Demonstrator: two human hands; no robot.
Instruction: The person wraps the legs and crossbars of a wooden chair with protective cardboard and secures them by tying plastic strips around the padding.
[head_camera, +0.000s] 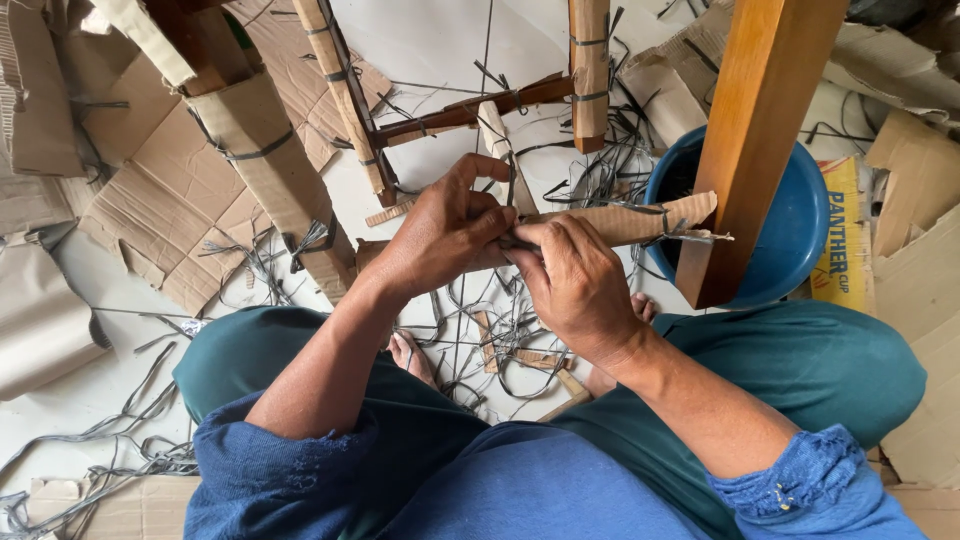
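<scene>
Far left of the floor (450, 40) we see torn cardboard sheets (150, 190) and loose grey straps (120, 440). Next, a cardboard-wrapped furniture leg (265, 165) bound with dark strapping, lying diagonally. A thinner wrapped rail (345, 100) beside it, joined to a dark wooden crossbar (470, 110).

Centre: our left hand (445, 230) is closed around a cardboard-wrapped bar (620, 222), thumb raised, fingers pressed on the wrap. Our right hand (575, 285) touches the left one and pinches a thin strap (690, 235) at the bar; both hands are together, clamped on the same bar. The bar lies roughly level above the floor, between our knees, its right end touching the bare wooden leg (760, 130).

That bare leg stands tilted in front of a blue basin (800, 230). Bare toes (410, 355) show below the hands. Right edge: more cardboard (915, 290).
</scene>
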